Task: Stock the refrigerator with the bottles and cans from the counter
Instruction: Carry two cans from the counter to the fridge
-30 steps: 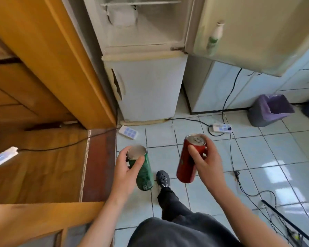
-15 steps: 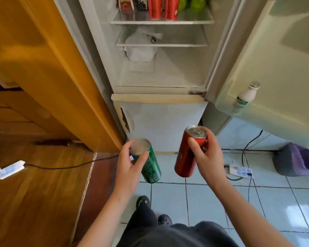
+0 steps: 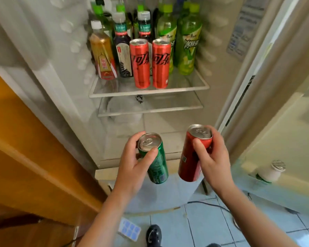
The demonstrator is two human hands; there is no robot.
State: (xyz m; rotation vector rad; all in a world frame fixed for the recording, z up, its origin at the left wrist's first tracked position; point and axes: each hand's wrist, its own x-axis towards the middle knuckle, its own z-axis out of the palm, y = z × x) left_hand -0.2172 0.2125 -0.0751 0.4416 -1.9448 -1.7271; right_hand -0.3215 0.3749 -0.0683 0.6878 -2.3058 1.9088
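My left hand (image 3: 132,168) is gripping a green can (image 3: 158,168), my right hand (image 3: 214,161) a red can (image 3: 189,163), both likely bound for the front edge of the shelf (image 3: 150,92).

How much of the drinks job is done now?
Partly done: two red cans and several bottles already stand on the fridge's upper shelf. In hand: the left hand holds a green can, the right hand a red can; neither is shelved yet. The counter is out of view, so what remains there cannot be told.
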